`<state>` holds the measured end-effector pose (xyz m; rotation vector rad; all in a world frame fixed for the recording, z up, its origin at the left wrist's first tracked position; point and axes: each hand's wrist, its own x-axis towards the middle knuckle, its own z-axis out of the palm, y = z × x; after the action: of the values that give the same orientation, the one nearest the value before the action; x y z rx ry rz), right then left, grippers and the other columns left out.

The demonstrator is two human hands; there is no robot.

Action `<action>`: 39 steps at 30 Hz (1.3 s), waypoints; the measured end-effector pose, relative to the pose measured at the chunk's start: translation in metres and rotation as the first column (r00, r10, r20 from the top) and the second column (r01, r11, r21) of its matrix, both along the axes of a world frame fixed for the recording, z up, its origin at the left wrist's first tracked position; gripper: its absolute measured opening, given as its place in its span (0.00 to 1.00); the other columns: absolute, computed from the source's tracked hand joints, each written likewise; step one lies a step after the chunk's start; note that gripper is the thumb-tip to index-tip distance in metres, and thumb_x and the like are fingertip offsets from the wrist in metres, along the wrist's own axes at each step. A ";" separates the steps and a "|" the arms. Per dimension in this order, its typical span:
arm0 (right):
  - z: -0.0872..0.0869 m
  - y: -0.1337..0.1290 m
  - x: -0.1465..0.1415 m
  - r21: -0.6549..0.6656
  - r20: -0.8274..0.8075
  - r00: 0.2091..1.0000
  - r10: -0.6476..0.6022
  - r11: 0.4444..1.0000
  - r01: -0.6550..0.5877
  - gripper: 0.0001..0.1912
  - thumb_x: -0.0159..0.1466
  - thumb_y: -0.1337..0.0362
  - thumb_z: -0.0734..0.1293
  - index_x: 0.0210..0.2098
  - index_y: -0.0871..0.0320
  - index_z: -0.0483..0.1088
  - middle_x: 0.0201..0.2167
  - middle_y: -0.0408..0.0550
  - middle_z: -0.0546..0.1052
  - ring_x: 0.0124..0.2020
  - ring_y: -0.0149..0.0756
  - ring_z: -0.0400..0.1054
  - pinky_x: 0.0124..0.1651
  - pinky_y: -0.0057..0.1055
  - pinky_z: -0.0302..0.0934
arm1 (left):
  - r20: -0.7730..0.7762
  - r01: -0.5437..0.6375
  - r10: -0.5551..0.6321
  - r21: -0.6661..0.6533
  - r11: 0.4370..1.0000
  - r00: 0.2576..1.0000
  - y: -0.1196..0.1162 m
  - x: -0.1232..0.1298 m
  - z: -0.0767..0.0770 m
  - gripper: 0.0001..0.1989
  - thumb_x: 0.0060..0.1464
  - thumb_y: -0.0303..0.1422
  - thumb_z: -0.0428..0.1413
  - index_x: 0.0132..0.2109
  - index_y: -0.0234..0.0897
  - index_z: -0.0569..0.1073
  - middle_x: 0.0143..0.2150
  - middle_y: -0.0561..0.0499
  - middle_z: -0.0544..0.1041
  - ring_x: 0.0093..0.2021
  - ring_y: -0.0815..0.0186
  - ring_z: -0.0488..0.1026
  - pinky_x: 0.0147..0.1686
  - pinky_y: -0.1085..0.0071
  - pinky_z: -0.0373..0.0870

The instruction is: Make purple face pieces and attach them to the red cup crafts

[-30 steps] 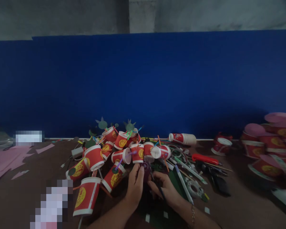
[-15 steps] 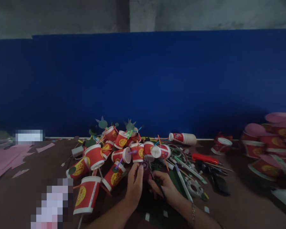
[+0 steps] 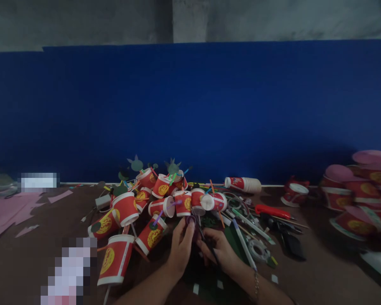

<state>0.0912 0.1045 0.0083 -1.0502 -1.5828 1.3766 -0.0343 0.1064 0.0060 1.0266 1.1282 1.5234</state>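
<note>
My left hand (image 3: pixel 181 240) is closed, its thumb and fingers pinching a small dark purple piece (image 3: pixel 190 220) with a rounded outline; its kind is too dim to tell. My right hand (image 3: pixel 219 248) is wrapped round a long, thin black tool (image 3: pixel 213 250), whose slim upper end points up beside the purple piece. Whether the tool is a pair of scissors or a pen I cannot make out. Just beyond both hands stands a red paper cup (image 3: pixel 183 203) with a yellow emblem. Dark green sheet material (image 3: pixel 197 271) lies beneath the hands.
Several red cups with straws and green paper cutouts (image 3: pixel 123 209) are heaped to the left. On the right lie a red-handled tool (image 3: pixel 273 210), a tape roll (image 3: pixel 258 250) and stacked cups (image 3: pixel 244 184). Pink paper (image 3: pixel 12 209) is far left; pink-topped cups (image 3: pixel 362 190) stand far right.
The left hand has shifted slightly to the right and tilted, and the purple piece has turned a little with it. The right hand stays nearly in place with the black tool.
</note>
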 end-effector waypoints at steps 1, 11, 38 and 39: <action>-0.001 0.000 0.000 -0.003 0.002 1.000 0.005 1.000 -0.005 0.16 0.53 0.54 0.69 0.23 0.59 0.62 0.10 0.34 0.62 0.10 0.23 0.55 0.14 0.20 0.48 | 0.003 -0.008 0.008 -0.007 1.000 1.000 0.000 0.000 -0.001 0.19 0.44 0.44 0.59 0.38 0.34 0.74 0.36 0.48 0.75 0.39 0.61 0.69 0.39 0.71 0.65; -0.005 0.001 0.002 -0.011 -0.020 0.999 0.047 0.999 -0.047 0.15 0.53 0.55 0.69 0.26 0.60 0.63 0.13 0.34 0.63 0.12 0.23 0.56 0.15 0.19 0.50 | -0.016 0.131 -0.131 0.062 0.989 0.991 0.001 -0.003 0.004 0.12 0.49 0.40 0.55 0.33 0.34 0.73 0.29 0.52 0.73 0.32 0.66 0.68 0.34 0.74 0.64; 0.001 -0.001 0.001 -0.016 0.025 0.999 0.030 0.999 -0.029 0.17 0.53 0.52 0.68 0.24 0.58 0.61 0.10 0.34 0.62 0.10 0.23 0.55 0.14 0.20 0.47 | -0.035 0.045 -0.044 0.049 0.998 0.998 -0.001 -0.003 0.005 0.15 0.45 0.44 0.57 0.31 0.34 0.73 0.26 0.52 0.72 0.32 0.63 0.69 0.33 0.72 0.66; 0.002 -0.001 0.001 -0.025 0.021 0.999 0.030 0.999 -0.029 0.17 0.53 0.52 0.68 0.24 0.58 0.61 0.10 0.34 0.62 0.10 0.23 0.55 0.13 0.20 0.47 | -0.029 0.027 -0.026 0.040 0.999 0.999 -0.001 -0.002 0.004 0.16 0.45 0.44 0.58 0.31 0.34 0.73 0.25 0.51 0.72 0.32 0.63 0.69 0.33 0.72 0.66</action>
<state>0.0920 0.1037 0.0103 -1.0635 -1.6062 1.4128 -0.0367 0.1056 0.0101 1.0898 1.1030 1.5201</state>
